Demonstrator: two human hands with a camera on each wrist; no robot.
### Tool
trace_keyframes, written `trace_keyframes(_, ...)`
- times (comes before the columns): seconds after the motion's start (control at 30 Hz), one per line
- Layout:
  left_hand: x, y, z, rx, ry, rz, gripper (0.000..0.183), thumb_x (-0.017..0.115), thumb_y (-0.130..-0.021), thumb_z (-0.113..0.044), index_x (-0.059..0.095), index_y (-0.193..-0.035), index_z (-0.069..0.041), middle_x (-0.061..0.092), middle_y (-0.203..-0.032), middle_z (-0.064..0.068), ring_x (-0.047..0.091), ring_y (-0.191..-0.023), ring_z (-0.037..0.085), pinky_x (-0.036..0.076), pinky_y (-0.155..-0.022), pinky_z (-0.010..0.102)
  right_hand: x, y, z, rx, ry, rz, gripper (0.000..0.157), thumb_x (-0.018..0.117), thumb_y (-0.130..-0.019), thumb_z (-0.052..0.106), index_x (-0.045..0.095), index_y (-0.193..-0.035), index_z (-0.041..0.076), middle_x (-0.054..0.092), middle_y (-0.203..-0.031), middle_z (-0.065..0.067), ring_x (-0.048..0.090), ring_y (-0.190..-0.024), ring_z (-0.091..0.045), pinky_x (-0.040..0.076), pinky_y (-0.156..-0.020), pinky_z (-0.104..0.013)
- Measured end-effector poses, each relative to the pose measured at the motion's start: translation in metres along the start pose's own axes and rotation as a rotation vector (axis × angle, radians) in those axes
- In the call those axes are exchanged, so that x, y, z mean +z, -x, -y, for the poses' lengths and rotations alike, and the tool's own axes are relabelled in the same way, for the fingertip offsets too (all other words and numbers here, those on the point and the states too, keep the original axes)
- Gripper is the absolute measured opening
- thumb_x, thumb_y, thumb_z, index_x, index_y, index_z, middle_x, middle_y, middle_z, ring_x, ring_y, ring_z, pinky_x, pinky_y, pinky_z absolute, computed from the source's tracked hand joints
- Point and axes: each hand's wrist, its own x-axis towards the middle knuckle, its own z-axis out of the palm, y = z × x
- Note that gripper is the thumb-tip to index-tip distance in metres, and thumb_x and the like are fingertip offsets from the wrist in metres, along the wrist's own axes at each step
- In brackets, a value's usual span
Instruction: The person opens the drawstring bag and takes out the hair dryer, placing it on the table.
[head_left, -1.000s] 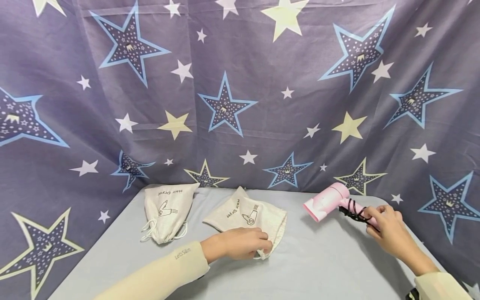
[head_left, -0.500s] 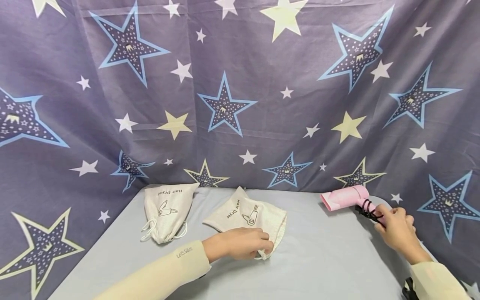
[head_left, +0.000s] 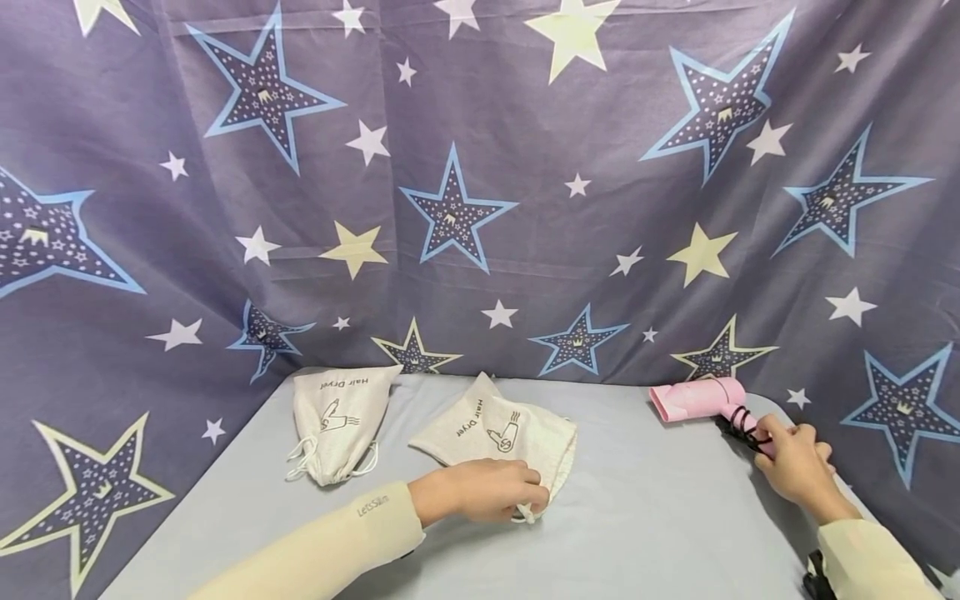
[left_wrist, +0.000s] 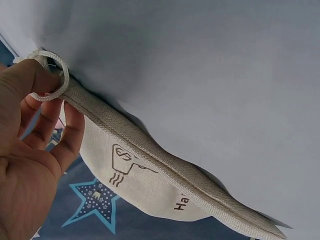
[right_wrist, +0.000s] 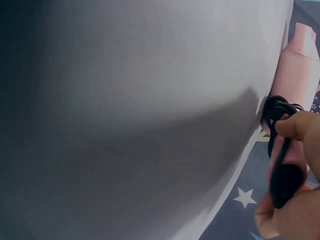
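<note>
A pink hair dryer (head_left: pixel 697 400) with its black cord (right_wrist: pixel 280 112) wound round the handle is at the far right of the table. My right hand (head_left: pixel 798 467) grips it by the handle. At the table's middle lies a cream drawstring bag (head_left: pixel 480 421) printed "Hair Dryer" with a dryer drawing. My left hand (head_left: pixel 491 490) pinches the bag's mouth corner near the white drawstring (left_wrist: pixel 62 75), thumb against fingers in the left wrist view.
A second cream drawstring bag (head_left: pixel 341 421) with the same print lies to the left, its cords toward me. A star-patterned curtain (head_left: pixel 480 292) hangs right behind the pale table (head_left: pixel 630 533).
The hair dryer has gone right and toward the table's far right corner in my right hand, its nozzle swinging to point left. My left hand stays on the bag.
</note>
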Motion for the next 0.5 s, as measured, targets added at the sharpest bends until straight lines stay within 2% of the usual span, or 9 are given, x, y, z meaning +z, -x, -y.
trace_keyframes(0.23, -0.0008, -0.0002, -0.0011, -0.008, -0.004, 0.009, 0.038, 0.072, -0.08, 0.002, 0.065, -0.106, -0.024, 0.058, -0.094, -0.014, 0.051, -0.084, 0.002, 0.037, -0.067, 0.011, 0.0002, 0.0017, -0.0033, -0.004, 0.002, 0.021, 0.032, 0.071, -0.084, 0.006, 0.046, -0.104, 0.009, 0.039, -0.099, -0.036, 0.035, -0.086, -0.059, 0.036, -0.059, -0.068)
trace_keyframes(0.33, -0.0017, -0.0004, -0.0012, -0.009, -0.007, 0.007, 0.038, 0.072, -0.08, 0.002, 0.065, -0.106, -0.024, 0.058, -0.094, -0.014, 0.051, -0.084, 0.002, 0.037, -0.068, 0.011, -0.0022, 0.0012, -0.0019, 0.003, 0.002, 0.033, 0.034, 0.073, -0.084, 0.008, 0.046, -0.105, 0.008, 0.038, -0.102, -0.039, 0.035, -0.085, -0.061, 0.037, -0.059, -0.069)
trace_keyframes(0.5, -0.0009, -0.0011, -0.0006, -0.011, -0.005, 0.002, 0.038, 0.072, -0.08, 0.003, 0.065, -0.106, -0.024, 0.059, -0.094, -0.014, 0.051, -0.083, 0.002, 0.037, -0.068, 0.011, -0.0058, 0.0025, 0.0011, 0.044, 0.015, 0.05, 0.034, 0.072, -0.084, 0.013, 0.048, -0.108, 0.009, 0.036, -0.104, -0.043, 0.032, -0.086, -0.064, 0.029, -0.062, -0.07)
